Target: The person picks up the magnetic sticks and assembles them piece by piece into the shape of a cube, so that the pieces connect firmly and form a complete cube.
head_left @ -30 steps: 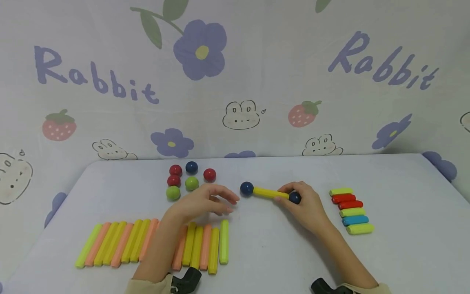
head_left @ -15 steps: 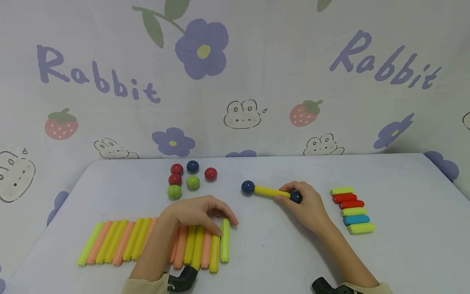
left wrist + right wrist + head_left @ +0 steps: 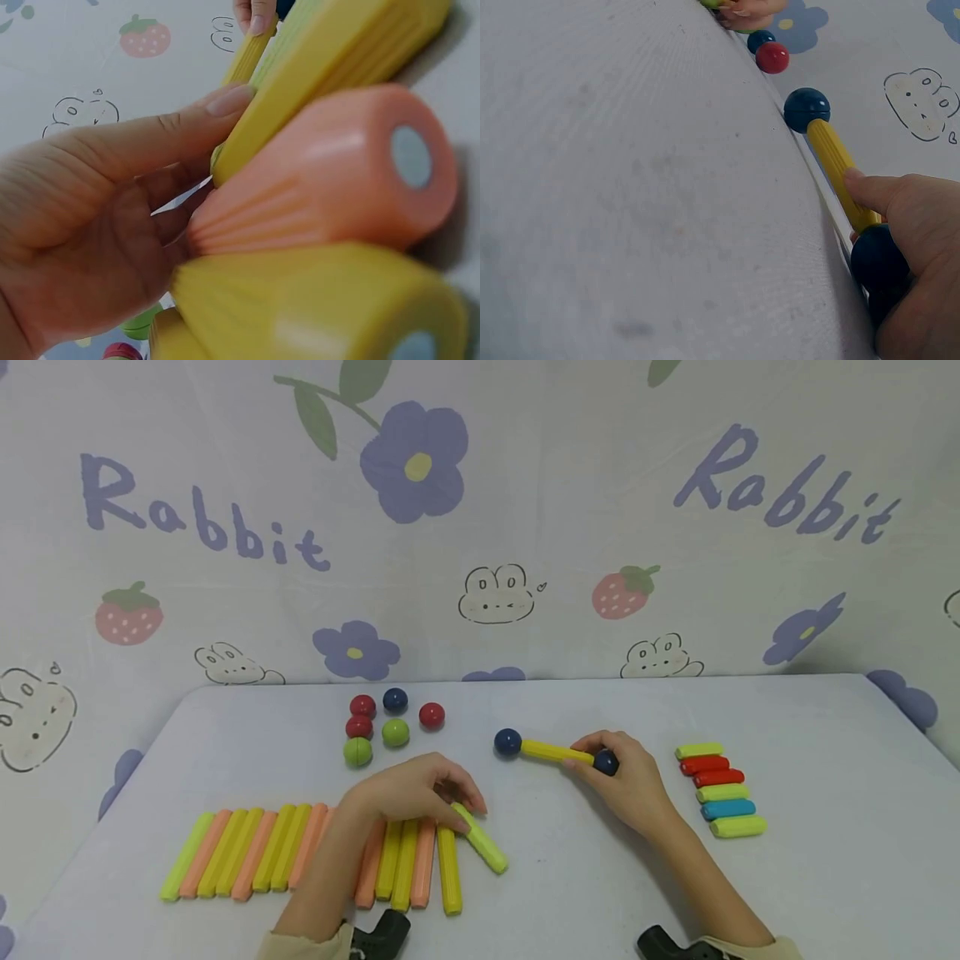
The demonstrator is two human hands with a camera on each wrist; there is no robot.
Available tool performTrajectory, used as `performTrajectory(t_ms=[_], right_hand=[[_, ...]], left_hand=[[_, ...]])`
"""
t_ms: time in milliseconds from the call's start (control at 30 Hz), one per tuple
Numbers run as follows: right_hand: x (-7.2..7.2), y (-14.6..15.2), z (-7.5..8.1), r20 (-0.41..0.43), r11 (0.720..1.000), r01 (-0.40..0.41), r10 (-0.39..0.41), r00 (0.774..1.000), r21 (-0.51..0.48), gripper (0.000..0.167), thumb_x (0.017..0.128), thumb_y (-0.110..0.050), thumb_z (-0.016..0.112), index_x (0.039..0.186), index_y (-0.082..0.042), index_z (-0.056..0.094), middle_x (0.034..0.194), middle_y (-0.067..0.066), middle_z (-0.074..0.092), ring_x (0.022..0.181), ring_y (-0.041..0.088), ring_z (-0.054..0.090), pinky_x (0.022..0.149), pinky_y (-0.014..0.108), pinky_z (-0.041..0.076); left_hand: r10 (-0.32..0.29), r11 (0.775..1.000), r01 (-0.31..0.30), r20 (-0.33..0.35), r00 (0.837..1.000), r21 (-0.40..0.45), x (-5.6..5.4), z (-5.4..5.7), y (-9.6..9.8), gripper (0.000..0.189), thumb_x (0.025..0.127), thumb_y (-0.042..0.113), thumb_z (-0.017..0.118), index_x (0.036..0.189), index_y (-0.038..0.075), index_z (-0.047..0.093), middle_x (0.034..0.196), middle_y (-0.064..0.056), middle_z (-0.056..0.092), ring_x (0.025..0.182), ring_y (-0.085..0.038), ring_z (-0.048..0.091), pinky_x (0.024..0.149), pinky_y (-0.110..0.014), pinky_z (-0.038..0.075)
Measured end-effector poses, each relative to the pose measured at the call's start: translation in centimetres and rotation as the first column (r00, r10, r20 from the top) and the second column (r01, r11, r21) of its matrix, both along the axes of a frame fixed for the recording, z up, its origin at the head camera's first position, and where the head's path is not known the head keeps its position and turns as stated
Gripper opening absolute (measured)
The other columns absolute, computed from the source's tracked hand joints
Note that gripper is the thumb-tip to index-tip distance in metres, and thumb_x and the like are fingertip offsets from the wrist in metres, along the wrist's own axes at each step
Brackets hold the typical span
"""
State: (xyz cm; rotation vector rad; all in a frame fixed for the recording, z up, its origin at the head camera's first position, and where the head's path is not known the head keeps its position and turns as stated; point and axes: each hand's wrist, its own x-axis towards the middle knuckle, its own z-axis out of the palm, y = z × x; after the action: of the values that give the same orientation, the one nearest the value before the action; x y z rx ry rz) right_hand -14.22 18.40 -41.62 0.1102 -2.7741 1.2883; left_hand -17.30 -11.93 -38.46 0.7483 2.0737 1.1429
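Note:
My left hand (image 3: 420, 789) pinches the far end of a light green magnetic rod (image 3: 486, 845) between thumb and fingers. The rod slants toward the right, beside a yellow rod (image 3: 450, 881) at the end of the row. In the left wrist view, the thumb (image 3: 187, 131) lies along the near rods, with the light green one mostly hidden behind a yellow one. My right hand (image 3: 626, 785) grips a yellow rod (image 3: 551, 751) near its right end. That rod carries a dark blue ball (image 3: 507, 742) on the left and another dark blue ball (image 3: 605, 762) by the fingers.
Salmon and yellow rods (image 3: 243, 852) lie side by side in a row at the left, partly under my left forearm. Red, green and blue balls (image 3: 396, 732) sit behind it. Several short rods (image 3: 727, 808) are stacked in a column at the right.
My left hand has come down from above the rods and taken the light green rod, turning its near end rightward. The right hand stays on the yellow rod.

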Motion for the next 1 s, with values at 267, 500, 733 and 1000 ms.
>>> performTrajectory(t_ms=[267, 500, 733, 1000], right_hand=[[0.1, -0.1, 0.0, 0.013, 0.999, 0.041, -0.041, 0.999, 0.02, 0.027, 0.098, -0.021, 0.077, 0.118, -0.004, 0.072, 0.104, 0.013, 0.064, 0.099, 0.028, 0.056, 0.084, 0.033, 0.05], [0.3, -0.2, 0.5, 0.0, 0.999, 0.054, -0.054, 0.999, 0.008, 0.023, 0.097, -0.019, 0.078, 0.113, -0.004, 0.07, 0.099, 0.011, 0.065, 0.089, 0.024, 0.057, 0.074, 0.025, 0.048], [0.4, -0.4, 1.1, 0.039, 0.999, -0.042, 0.04, 0.998, 0.034, 0.03, 0.097, -0.017, 0.076, 0.12, -0.003, 0.065, 0.086, 0.006, 0.063, 0.074, 0.019, 0.056, 0.057, 0.023, 0.047], [0.8, -1.5, 1.7, 0.142, 0.984, -0.176, 0.171, 0.975, 0.022, 0.045, 0.094, -0.019, 0.079, 0.131, 0.002, 0.063, 0.08, 0.001, 0.066, 0.07, 0.016, 0.056, 0.06, 0.025, 0.046]], left_hand=[[0.193, 0.977, -0.206, -0.176, 0.965, -0.06, 0.5, -0.1, 0.3, 0.014, 0.098, 0.017, 0.076, 0.108, 0.009, 0.08, 0.09, 0.003, 0.071, 0.084, -0.015, 0.059, 0.076, -0.025, 0.05], [0.194, 0.971, -0.22, -0.224, 0.955, -0.095, 0.9, 0.2, 1.1, 0.018, 0.09, 0.016, 0.085, 0.106, 0.009, 0.079, 0.086, 0.003, 0.066, 0.082, -0.014, 0.058, 0.071, -0.022, 0.049], [0.256, 0.938, -0.311, -0.297, 0.92, -0.155, 1.2, 0.4, 1.8, 0.014, 0.094, 0.014, 0.079, 0.107, 0.007, 0.078, 0.09, 0.001, 0.067, 0.086, -0.015, 0.058, 0.075, -0.024, 0.051], [0.421, 0.854, -0.509, -0.432, 0.798, -0.108, 1.4, 0.4, 2.4, 0.022, 0.1, 0.015, 0.074, 0.12, 0.007, 0.076, 0.107, -0.005, 0.069, 0.095, -0.021, 0.06, 0.09, -0.037, 0.057]])
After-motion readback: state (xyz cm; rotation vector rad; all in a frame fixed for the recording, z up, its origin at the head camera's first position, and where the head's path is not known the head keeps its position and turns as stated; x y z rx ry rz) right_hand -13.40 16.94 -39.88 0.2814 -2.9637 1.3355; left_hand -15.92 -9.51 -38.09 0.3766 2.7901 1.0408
